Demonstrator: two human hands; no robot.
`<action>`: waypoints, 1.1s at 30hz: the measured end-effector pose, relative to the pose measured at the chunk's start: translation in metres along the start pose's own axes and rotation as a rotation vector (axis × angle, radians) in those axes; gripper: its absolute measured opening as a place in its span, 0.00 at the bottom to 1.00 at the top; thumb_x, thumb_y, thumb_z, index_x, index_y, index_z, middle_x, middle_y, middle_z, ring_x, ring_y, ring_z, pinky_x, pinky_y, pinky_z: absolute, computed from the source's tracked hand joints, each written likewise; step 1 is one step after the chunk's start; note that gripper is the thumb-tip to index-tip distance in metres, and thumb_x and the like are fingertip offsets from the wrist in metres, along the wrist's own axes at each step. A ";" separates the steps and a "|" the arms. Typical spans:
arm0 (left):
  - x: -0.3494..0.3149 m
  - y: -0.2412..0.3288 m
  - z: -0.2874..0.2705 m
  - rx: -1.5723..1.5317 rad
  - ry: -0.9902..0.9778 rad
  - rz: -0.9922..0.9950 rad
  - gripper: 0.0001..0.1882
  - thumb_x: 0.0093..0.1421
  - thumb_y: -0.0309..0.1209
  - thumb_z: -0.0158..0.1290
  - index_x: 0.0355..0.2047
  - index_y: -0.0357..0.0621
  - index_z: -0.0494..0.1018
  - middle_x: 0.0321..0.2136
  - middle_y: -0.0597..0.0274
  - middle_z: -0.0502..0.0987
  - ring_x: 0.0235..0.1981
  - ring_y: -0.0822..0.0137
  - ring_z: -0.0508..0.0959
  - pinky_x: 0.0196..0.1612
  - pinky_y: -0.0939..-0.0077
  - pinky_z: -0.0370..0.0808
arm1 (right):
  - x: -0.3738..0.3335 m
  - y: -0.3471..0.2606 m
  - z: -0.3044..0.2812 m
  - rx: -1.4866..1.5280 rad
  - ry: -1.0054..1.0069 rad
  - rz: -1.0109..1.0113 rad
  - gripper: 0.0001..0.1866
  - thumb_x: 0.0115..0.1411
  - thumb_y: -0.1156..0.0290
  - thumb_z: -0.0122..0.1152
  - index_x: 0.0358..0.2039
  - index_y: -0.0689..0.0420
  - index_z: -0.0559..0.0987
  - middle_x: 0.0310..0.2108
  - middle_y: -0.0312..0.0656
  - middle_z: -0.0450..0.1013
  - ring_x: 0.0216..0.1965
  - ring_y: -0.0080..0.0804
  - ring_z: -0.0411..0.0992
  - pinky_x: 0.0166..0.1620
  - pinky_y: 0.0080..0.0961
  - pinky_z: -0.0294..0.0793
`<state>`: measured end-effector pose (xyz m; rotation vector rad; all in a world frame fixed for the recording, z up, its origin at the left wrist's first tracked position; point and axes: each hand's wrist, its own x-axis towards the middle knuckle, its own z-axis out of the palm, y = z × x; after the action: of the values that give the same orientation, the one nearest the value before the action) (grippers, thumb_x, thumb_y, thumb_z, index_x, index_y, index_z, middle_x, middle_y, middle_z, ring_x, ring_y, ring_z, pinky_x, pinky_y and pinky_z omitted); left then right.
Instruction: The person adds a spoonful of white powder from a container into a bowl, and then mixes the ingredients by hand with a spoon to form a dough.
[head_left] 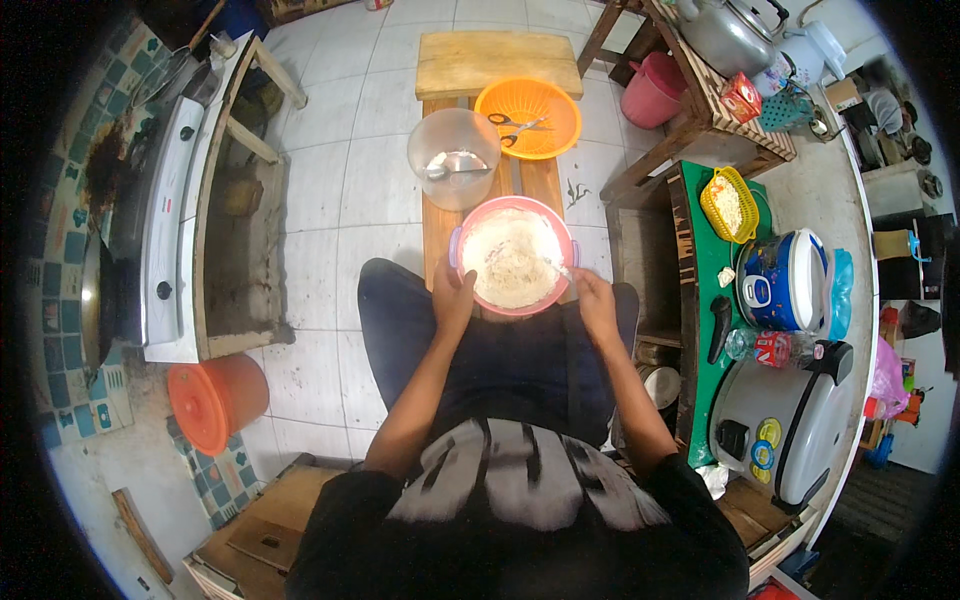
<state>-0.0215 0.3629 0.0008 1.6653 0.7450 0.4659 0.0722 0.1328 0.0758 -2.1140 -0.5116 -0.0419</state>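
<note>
1. here's the pink bowl [567, 225], between the person's knees at the near end of the wooden bench [431, 235]; its underside is out of sight, so i can't tell whether bench or lap bears it.
2. left hand [454, 300]: part-closed on the bowl's near left side, just below a purple handle [455, 246], some fingers hidden.
3. right hand [596, 300]: fingers closed around a slim utensil [566, 272] at the bowl's right rim; its tip is lost in the mix, so spoon or fork, can't tell.
4. inside, a pale, floury mixture [510, 262], loose and lumpy mid-bowl.
5. beyond, a translucent tub [452, 128] blurs some shiny pieces; scissors [522, 128] lie over the orange basket [572, 120].
6. up right, the frame's edge clips a kettle [725, 40]; far left, a dark pan [95, 295] fades into lens shadow.
</note>
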 end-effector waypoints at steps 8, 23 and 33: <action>-0.034 0.068 -0.023 0.245 0.311 0.204 0.18 0.59 0.30 0.59 0.47 0.38 0.70 0.38 0.51 0.74 0.37 0.60 0.75 0.40 0.66 0.71 | -0.039 -0.057 0.020 1.130 -0.371 0.969 0.08 0.70 0.62 0.50 0.37 0.51 0.71 0.26 0.29 0.67 0.24 0.16 0.63 0.23 0.13 0.56; -0.013 0.076 -0.039 0.051 -0.636 -0.251 0.16 0.66 0.34 0.52 0.33 0.33 0.81 0.17 0.64 0.76 0.18 0.74 0.74 0.21 0.80 0.68 | -0.040 -0.065 0.030 0.783 -0.500 0.466 0.09 0.66 0.69 0.58 0.32 0.62 0.79 0.32 0.39 0.79 0.34 0.24 0.76 0.35 0.20 0.73; -0.012 0.084 -0.056 0.148 -0.650 -0.330 0.14 0.65 0.31 0.49 0.29 0.32 0.77 0.19 0.59 0.76 0.17 0.70 0.78 0.18 0.80 0.72 | 0.013 -0.044 -0.005 0.433 -0.258 0.422 0.09 0.62 0.75 0.62 0.42 0.64 0.81 0.33 0.39 0.80 0.35 0.22 0.75 0.39 0.20 0.74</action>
<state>-0.0486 0.3860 0.0957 1.6497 0.5512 -0.3635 0.0680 0.1544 0.1164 -1.7643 -0.1885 0.5412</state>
